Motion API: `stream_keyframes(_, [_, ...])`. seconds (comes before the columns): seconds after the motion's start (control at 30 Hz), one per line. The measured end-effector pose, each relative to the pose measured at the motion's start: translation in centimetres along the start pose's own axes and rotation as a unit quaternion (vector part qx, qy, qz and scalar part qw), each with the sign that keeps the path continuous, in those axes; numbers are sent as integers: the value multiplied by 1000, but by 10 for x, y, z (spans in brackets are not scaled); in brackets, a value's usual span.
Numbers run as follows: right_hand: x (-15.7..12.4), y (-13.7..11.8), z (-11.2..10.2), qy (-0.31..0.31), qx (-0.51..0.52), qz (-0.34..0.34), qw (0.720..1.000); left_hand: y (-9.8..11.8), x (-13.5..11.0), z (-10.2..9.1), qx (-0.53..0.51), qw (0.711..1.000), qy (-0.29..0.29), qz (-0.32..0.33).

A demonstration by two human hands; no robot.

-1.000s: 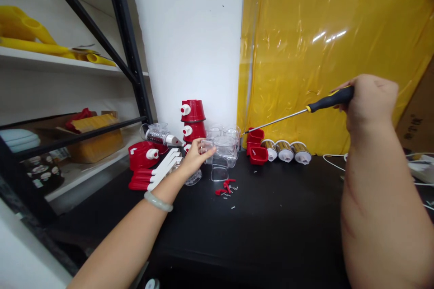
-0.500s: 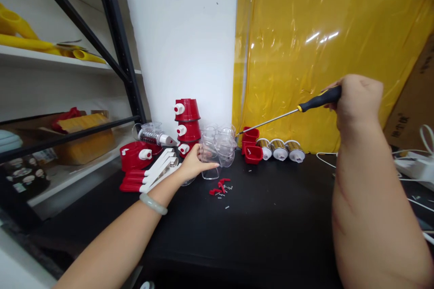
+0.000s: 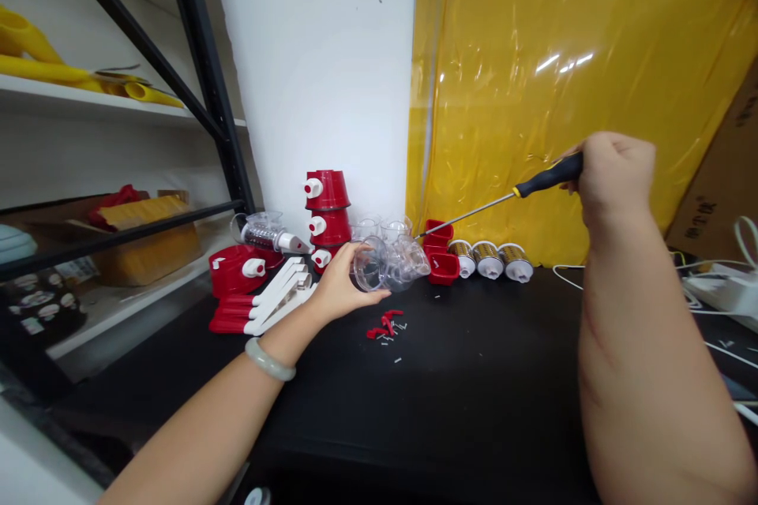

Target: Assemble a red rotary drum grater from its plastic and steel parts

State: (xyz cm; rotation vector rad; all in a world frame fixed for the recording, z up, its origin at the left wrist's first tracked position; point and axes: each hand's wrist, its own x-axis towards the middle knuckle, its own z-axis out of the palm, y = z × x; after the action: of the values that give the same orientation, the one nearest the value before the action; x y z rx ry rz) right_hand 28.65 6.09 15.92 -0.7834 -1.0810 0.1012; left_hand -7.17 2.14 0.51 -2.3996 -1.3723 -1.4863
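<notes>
Left hand (image 3: 339,289) reaches far across the black desk (image 3: 474,379), grip clamped on a clear plastic housing (image 3: 388,263); housing tipped on its side, open mouth facing the camera, just above the desk surface. Pale bangle (image 3: 270,360) on the left wrist. Right hand (image 3: 613,173) raised at right, grip closed around the black-and-yellow handle of a long screwdriver (image 3: 521,189); shaft slants down-left, tip near the red trays (image 3: 441,256) behind the housing. Below the housing: small red clips (image 3: 384,324) and scattered tiny metal pins. Left of the hand: red-and-white handles (image 3: 266,304) laid flat, stacked red cups (image 3: 328,213) behind. Three gold-banded drums (image 3: 490,259) in a row against the yellow plastic sheet (image 3: 562,55).
</notes>
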Motion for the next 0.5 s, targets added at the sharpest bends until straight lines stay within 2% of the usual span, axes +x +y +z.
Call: stream_keyframes(0.5, [-1, 7, 4, -23, -14, 20, 999, 5, 1, -2, -29, 999, 0, -27])
